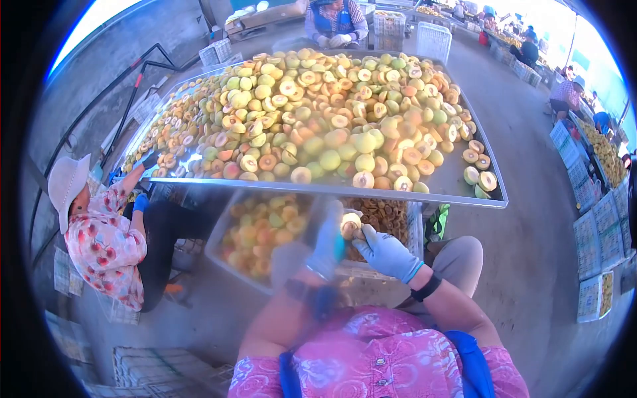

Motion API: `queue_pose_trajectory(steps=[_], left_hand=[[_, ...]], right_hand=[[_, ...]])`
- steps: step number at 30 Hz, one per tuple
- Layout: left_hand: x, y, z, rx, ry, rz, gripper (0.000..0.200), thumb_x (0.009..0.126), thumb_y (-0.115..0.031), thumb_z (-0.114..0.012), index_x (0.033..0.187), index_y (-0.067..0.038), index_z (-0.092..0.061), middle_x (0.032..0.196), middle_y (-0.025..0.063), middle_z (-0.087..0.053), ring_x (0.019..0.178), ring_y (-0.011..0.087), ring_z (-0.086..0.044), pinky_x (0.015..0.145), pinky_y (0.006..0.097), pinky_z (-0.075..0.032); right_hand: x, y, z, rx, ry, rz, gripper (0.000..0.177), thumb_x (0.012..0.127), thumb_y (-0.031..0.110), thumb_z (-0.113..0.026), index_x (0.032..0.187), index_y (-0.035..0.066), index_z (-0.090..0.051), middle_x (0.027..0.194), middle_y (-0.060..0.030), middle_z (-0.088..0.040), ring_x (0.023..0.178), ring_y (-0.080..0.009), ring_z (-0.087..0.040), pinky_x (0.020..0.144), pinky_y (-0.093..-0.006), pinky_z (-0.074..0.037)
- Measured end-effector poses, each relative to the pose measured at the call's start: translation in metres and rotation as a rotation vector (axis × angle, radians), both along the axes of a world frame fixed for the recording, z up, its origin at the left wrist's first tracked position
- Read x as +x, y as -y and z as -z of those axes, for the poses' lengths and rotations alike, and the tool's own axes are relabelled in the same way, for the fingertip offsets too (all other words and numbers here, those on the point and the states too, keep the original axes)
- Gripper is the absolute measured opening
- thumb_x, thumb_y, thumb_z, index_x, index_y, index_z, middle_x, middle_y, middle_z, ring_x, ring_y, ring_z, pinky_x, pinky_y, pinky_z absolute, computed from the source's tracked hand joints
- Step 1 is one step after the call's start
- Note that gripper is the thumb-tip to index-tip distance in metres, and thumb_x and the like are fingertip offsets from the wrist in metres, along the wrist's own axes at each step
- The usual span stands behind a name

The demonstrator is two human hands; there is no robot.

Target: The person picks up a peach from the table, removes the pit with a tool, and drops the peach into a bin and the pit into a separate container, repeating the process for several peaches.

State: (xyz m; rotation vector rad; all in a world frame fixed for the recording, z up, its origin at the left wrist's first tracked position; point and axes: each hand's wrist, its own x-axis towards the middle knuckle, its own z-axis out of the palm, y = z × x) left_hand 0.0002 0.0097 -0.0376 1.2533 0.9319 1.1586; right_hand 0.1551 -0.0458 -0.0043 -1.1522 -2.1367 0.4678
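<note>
My right hand (pixel 388 255), in a pale glove with a dark band at the wrist, pinches a peach half (pixel 350 225) with its cut face showing. My left hand (pixel 325 245), also gloved, is smeared by motion right beside the fruit. A teal patch shows at its fingers, too blurred to name. Both hands are over my lap, just below the near edge of a metal-rimmed table (pixel 318 188). A heap of halved yellow-green peaches (pixel 332 126) covers much of that table.
Under the table edge stand a crate of peach halves (pixel 262 232) and a crate of brown pits (pixel 381 215). A co-worker (pixel 103 232) sits at the left, another person (pixel 336 23) across the table. Stacked crates (pixel 594 239) line the right side.
</note>
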Motion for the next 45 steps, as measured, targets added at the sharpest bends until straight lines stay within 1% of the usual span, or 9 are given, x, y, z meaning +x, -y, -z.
queue_pose_trajectory(steps=[3, 7, 12, 16, 21, 25, 31, 33, 45], left_hand=[[0.004, -0.006, -0.010, -0.487, 0.176, 0.116, 0.058, 0.100, -0.053, -0.035, 0.096, -0.003, -0.064, 0.078, -0.0001, -0.060, 0.071, 0.0090, -0.055, 0.068, 0.0200, -0.047], [0.000, -0.014, -0.013, -0.378, -0.101, 0.290, 0.054, 0.100, -0.051, -0.040, 0.099, -0.003, -0.064, 0.084, 0.0016, -0.063, 0.074, 0.0096, -0.057, 0.070, 0.0210, -0.048], [-0.001, -0.033, 0.007, -0.399, 0.027, 0.400, 0.052, 0.099, -0.048, -0.045, 0.112, 0.000, -0.059, 0.098, 0.0029, -0.063, 0.088, 0.0105, -0.060, 0.081, 0.0232, -0.050], [0.014, -0.023, 0.034, -0.272, 0.310, 0.167, 0.034, 0.098, -0.025, -0.048, 0.124, -0.003, -0.053, 0.100, 0.0069, -0.061, 0.092, 0.0151, -0.059, 0.078, 0.0283, -0.051], [0.038, -0.016, 0.006, -0.204, 0.404, -0.032, 0.032, 0.096, -0.028, -0.052, 0.117, -0.004, -0.055, 0.102, 0.0091, -0.061, 0.093, 0.0182, -0.060, 0.079, 0.0288, -0.052], [0.054, -0.023, -0.002, -0.222, 0.425, -0.152, 0.056, 0.095, -0.057, -0.045, 0.108, -0.004, -0.057, 0.098, 0.0101, -0.063, 0.085, 0.0181, -0.062, 0.076, 0.0300, -0.053], [0.054, -0.028, -0.047, -0.476, 0.323, 0.003, 0.060, 0.093, -0.058, -0.048, 0.093, 0.000, -0.059, 0.082, 0.0143, -0.065, 0.069, 0.0224, -0.065, 0.065, 0.0324, -0.057], [0.053, -0.034, -0.036, -0.397, 0.259, 0.020, 0.061, 0.093, -0.059, -0.047, 0.091, 0.001, -0.060, 0.083, 0.0146, -0.066, 0.069, 0.0226, -0.066, 0.064, 0.0319, -0.057], [0.045, -0.034, -0.026, -0.130, -0.208, 0.126, 0.072, 0.100, -0.057, -0.026, 0.085, 0.000, -0.066, 0.080, 0.0084, -0.068, 0.074, 0.0152, -0.064, 0.074, 0.0262, -0.050]], right_hand=[[0.011, 0.004, 0.007, -0.053, 0.081, 0.031, 0.027, 0.096, 0.027, -0.049, 0.099, 0.001, -0.045, 0.070, -0.0239, -0.060, 0.063, -0.0435, -0.059, 0.056, -0.0530, -0.044], [0.020, 0.008, 0.016, -0.056, 0.087, -0.008, 0.027, 0.097, 0.028, -0.049, 0.100, 0.001, -0.045, 0.069, -0.0238, -0.060, 0.061, -0.0436, -0.059, 0.055, -0.0536, -0.044], [0.014, 0.007, 0.023, -0.300, -0.350, 0.073, 0.027, 0.097, 0.026, -0.050, 0.104, 0.000, -0.048, 0.076, -0.0244, -0.061, 0.068, -0.0415, -0.062, 0.058, -0.0490, -0.046], [0.011, -0.011, 0.050, 0.000, -0.307, 0.115, 0.030, 0.098, 0.028, -0.049, 0.109, 0.000, -0.049, 0.076, -0.0169, -0.062, 0.064, -0.0324, -0.063, 0.058, -0.0434, -0.046], [0.002, -0.014, 0.023, -0.748, -0.755, 0.057, 0.032, 0.100, 0.036, -0.045, 0.116, 0.009, -0.051, 0.068, 0.0025, -0.047, 0.049, -0.0078, -0.043, 0.042, -0.0257, -0.037], [0.002, -0.022, 0.028, -0.854, -0.927, 0.079, 0.031, 0.101, 0.038, -0.044, 0.115, 0.012, -0.051, 0.065, 0.0039, -0.043, 0.045, -0.0055, -0.037, 0.038, -0.0214, -0.030], [0.026, -0.024, 0.005, -1.148, -1.024, -0.062, 0.036, 0.100, 0.043, -0.043, 0.113, 0.010, -0.050, 0.063, 0.0031, -0.044, 0.040, -0.0064, -0.035, 0.035, -0.0220, -0.027], [0.029, -0.023, 0.002, -1.076, -0.762, 0.015, 0.048, 0.102, 0.038, -0.035, 0.120, -0.002, -0.054, 0.111, -0.0182, -0.061, 0.101, -0.0259, -0.058, 0.091, -0.0362, -0.044], [0.031, -0.019, 0.012, -1.069, -0.742, -0.038, 0.040, 0.103, 0.032, -0.037, 0.119, 0.000, -0.057, 0.111, -0.0125, -0.061, 0.099, -0.0189, -0.058, 0.088, -0.0328, -0.047]])
